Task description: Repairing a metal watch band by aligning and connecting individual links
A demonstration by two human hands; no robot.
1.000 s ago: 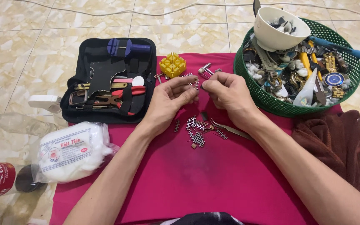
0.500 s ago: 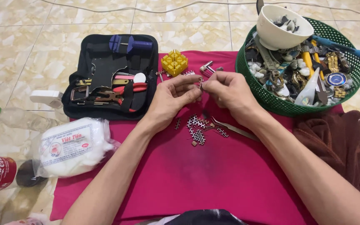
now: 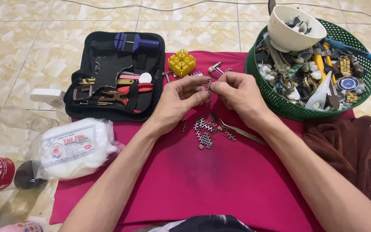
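Note:
My left hand (image 3: 177, 101) and my right hand (image 3: 233, 95) meet over a magenta cloth (image 3: 202, 176), fingertips pinched together on a small piece of metal watch band (image 3: 209, 85). Below the hands lie several loose watch band links (image 3: 205, 131) and a pair of tweezers (image 3: 242, 132). A yellow plastic block (image 3: 181, 62) and a small metal tool (image 3: 214, 68) sit just beyond the hands.
An open black tool case (image 3: 112, 77) with pliers lies at the left. A green basket (image 3: 280, 103) of watch parts holds a white bowl (image 3: 295, 29). A brown towel (image 3: 348, 150), a white bag of cotton (image 3: 71, 148) and bottles (image 3: 18, 118) lie around on the tiled floor.
Both hands stay pinched together on the band piece, with only small finger movements. The view has shifted slightly.

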